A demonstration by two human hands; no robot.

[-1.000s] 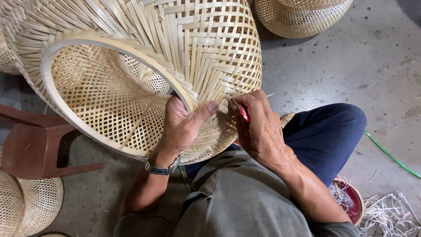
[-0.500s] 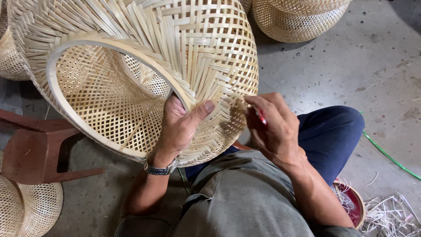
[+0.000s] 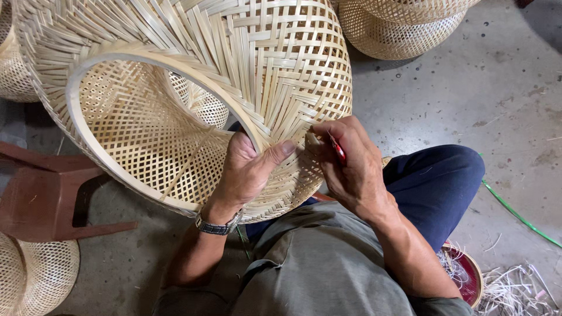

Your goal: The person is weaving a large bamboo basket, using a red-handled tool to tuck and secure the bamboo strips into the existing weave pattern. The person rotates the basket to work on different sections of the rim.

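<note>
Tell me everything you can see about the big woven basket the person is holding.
The big woven basket is pale straw-coloured, made of flat strips that look like bamboo, plaited in open lattice and herringbone bands. It lies tipped on its side over the person's lap, its round hoop rim and hollow inside facing the camera. The left hand grips the rim, thumb across the outer weave. The right hand, holding a small red-handled tool, presses against the wall beside it.

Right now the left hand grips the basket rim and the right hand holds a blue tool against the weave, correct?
Not quite: in the head view the tool in the right hand is red. The left hand does grip the basket rim.
</note>
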